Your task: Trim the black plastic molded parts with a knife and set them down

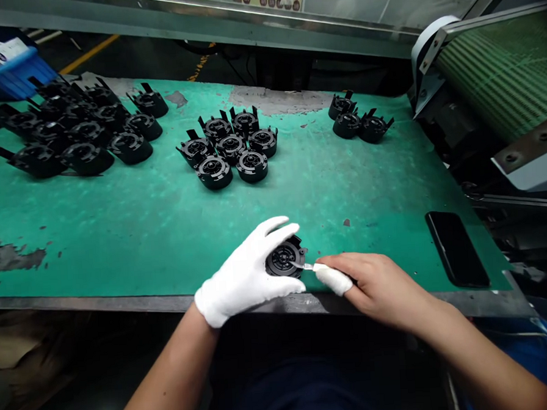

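In a white glove, my left hand [251,264] curls its thumb and fingers around a round black plastic part [284,257] near the table's front edge. The part's ribbed inner face is turned up toward me. My right hand [373,282] is bare except for a white cover on the thumb. It grips a small knife [308,266], whose thin metal blade reaches over the part's face. The knife's handle is mostly hidden inside the fingers. Whether the blade tip touches the plastic I cannot tell.
Similar black parts stand in a middle cluster [231,145], a larger left cluster [84,132] and a small right group [358,121] on the green table [133,237]. A phone [457,248] lies at right. Beyond are a conveyor [500,77] and a blue bin [19,74].
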{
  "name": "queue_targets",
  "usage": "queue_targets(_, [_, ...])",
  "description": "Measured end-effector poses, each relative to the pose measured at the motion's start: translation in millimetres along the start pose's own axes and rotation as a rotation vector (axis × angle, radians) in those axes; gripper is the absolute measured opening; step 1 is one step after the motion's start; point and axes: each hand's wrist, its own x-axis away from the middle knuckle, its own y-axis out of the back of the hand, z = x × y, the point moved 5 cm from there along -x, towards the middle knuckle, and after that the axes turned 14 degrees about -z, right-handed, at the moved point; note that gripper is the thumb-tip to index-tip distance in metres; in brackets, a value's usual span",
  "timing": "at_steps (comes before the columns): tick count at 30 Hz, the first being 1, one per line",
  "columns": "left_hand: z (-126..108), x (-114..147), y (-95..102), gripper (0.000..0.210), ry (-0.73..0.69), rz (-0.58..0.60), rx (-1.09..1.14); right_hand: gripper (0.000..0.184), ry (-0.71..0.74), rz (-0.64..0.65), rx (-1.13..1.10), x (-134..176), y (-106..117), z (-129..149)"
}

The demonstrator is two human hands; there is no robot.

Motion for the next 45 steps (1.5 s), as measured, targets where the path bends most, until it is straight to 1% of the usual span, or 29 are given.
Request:
queue_targets(2, [0, 5, 3.4, 0.107, 0.061, -0.046, 0.019, 0.033, 0.011, 0.008, 0.001, -6, -5, 2])
queue_targets(4, [0, 13, -1.5, 0.117, 0.171, -0.116, 0.053, 0.033, 0.016, 0.010, 0.004, -10, -10, 3])
queue_targets(5, [1, 17, -6.3, 0.117, 0.224, -0.146, 0.066, 0.034, 0.017, 0.013, 0.002, -12, -12, 3])
queue_targets(7, [1, 23, -16.1, 0.109, 0.295, -0.200, 0.083, 0.034, 0.016, 0.021, -0.005, -14, -16, 2])
queue_targets(10, [1, 24, -24.1, 0.095, 0.331, -0.241, 0.090, 0.034, 0.024, 0.050, -0.001, -14, -19, 0])
queue_targets(13, [1, 21, -23.7, 0.090, 0.350, -0.243, 0.094, 0.036, 0.040, 0.055, 0.026, -13, -19, -1])
queue_targets(16, [0, 20, -21.6, 0.089, 0.339, -0.243, 0.085, 0.037, 0.042, 0.032, 0.017, -13, -18, -1])
queue_targets(19, [-1, 20, -20.9, 0.088, 0.314, -0.249, 0.067, 0.036, 0.035, 0.039, 0.000, -14, -18, -1])
queue_targets(22, [-1, 20, -20.6, 0.088, 0.306, -0.256, 0.053, 0.036, 0.031, 0.049, 0.010, -14, -18, -2])
queue_targets(26, [0, 21, -22.3, 0.087, 0.302, -0.264, 0.056, 0.038, 0.023, 0.029, 0.041, -14, -18, 0])
queue_targets(28, [0, 22, -24.5, 0.086, 0.293, -0.288, 0.055, 0.039, -0.002, 0.019, 0.074, -15, -18, 1])
queue_targets(31, [-1, 25, -26.9, 0.086, 0.276, -0.364, 0.023, 0.040, -0.056, -0.027, 0.151, -16, -16, 3])
queue_targets(33, [-2, 26, -28.4, 0.086, 0.264, -0.400, -0.001, 0.040, -0.076, -0.049, 0.159, -16, -13, 4])
queue_targets(37, [-1, 27, -31.2, 0.091, 0.238, -0.399, -0.008, 0.039, -0.050, 0.003, 0.130, -12, -7, 3])
queue_targets(43, [0, 28, -30.8, 0.091, 0.235, -0.407, -0.009, 0.042, 0.015, 0.099, 0.286, -14, -3, 8])
queue_targets(45, [1, 28, -31.0, 0.091, 0.225, -0.398, 0.000, 0.042, 0.014, 0.102, 0.351, -18, -2, 9])
